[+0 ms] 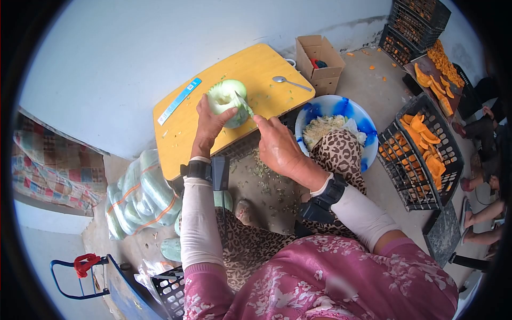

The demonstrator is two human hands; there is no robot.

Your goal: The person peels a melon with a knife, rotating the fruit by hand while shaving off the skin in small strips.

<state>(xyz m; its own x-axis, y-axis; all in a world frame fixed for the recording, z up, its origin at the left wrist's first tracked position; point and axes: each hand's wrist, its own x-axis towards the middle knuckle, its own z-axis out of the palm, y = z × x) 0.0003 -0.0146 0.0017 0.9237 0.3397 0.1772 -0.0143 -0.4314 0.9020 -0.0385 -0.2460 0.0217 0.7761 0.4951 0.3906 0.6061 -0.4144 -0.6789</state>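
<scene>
The yellow desk (256, 61) sits low and close, so the work is in easy reach. Near its front edge lies the pale green gourd (226, 95), its length roughly away from the person and its cut end facing far-left. The left hand (208, 124) clamps the near side to steady it. The right hand (277, 146), closed on a knife (244, 104), points the blade up-left into the gourd's right flank.

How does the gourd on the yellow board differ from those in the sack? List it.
The cut gourd lies alone on the yellow board; the bagged gourds are packed in a sack on the floor. The cut gourd shows pale cut faces; the bagged gourds look whole. The left hand grips the cut gourd, the right hand's knife at it; no hand touches the bagged gourds. Both are pale green.
</scene>
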